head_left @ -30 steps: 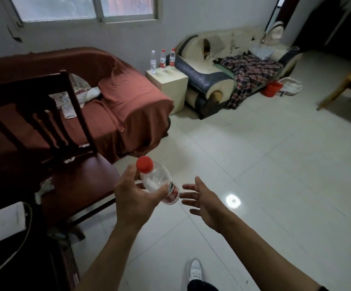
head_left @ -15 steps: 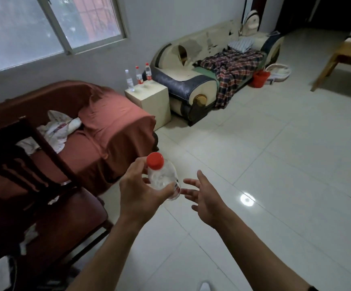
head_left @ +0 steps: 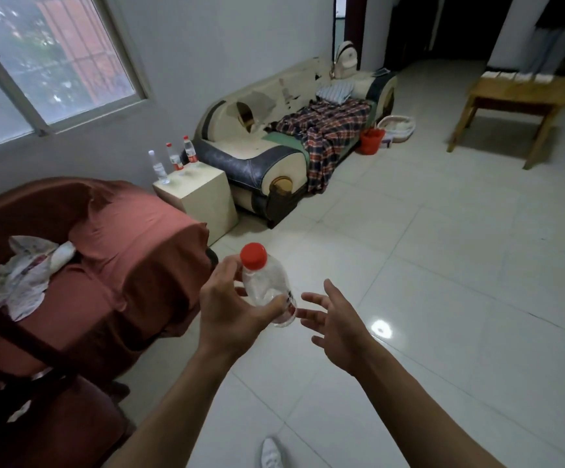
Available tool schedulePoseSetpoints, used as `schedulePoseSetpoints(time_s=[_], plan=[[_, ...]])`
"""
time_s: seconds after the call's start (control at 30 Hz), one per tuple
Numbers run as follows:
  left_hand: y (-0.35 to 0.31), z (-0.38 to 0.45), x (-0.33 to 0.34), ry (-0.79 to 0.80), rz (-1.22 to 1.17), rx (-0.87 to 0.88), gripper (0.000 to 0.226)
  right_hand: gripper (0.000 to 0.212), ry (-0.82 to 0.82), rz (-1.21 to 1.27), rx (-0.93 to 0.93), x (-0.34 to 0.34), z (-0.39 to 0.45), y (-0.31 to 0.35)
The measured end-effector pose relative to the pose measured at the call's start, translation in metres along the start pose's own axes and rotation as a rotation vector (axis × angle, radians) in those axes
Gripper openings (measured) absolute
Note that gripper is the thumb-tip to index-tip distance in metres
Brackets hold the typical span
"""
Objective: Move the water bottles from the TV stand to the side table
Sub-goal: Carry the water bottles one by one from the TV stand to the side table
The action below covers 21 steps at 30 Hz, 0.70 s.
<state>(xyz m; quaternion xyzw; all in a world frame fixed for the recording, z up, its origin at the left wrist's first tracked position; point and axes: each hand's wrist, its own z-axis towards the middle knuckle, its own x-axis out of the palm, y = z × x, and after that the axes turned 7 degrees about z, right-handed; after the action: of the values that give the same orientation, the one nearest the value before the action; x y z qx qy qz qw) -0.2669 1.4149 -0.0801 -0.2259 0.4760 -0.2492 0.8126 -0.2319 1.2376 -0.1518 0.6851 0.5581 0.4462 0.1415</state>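
Left hand (head_left: 230, 312) grips a clear water bottle (head_left: 266, 288) with a red cap, held over the pale tiled floor (head_left: 443, 265). Right hand (head_left: 337, 324) just beside it, fingers spread, not touching as far as the view shows. Cream side table (head_left: 203, 201) stands between a sofa under rust-red cover (head_left: 132, 265) and a worn cream-and-navy sofa (head_left: 274, 143). Three bottles (head_left: 174, 158) upright along the table's back edge; the leftmost cap looks white, though it is small in view. Plaid blanket (head_left: 328, 130) draped on the far sofa. Wooden table (head_left: 517, 99) at upper right. White shoe (head_left: 271, 452) at bottom edge.
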Motion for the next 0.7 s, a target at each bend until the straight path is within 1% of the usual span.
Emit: schedulePoseSetpoints(time_s=[0.17,0.3,0.37,0.5,0.6,0.7], plan=[[0.011,0.043,0.032,0.039,-0.054,0.036,0.069,0.062,-0.042,0.016,0.008,-0.012,0.031,0.027],[0.030,0.095,0.057,0.066,-0.085,0.067,0.072,0.065,-0.064,0.020,0.006,-0.012,0.070,0.058],[0.043,0.125,0.069,0.068,-0.108,0.061,0.071,0.065,-0.082,0.041,0.005,-0.010,0.090,0.078],[0.067,0.182,0.088,0.088,-0.141,0.035,0.061,0.068,-0.095,0.077,0.011,0.001,0.133,0.116],[0.085,0.219,0.107,0.109,-0.153,0.058,0.064,0.072,-0.093,0.110,0.026,0.006,0.170,0.133],[0.097,0.246,0.120,0.100,-0.169,0.037,0.064,0.075,-0.099,0.165,0.042,0.008,0.201,0.145]])
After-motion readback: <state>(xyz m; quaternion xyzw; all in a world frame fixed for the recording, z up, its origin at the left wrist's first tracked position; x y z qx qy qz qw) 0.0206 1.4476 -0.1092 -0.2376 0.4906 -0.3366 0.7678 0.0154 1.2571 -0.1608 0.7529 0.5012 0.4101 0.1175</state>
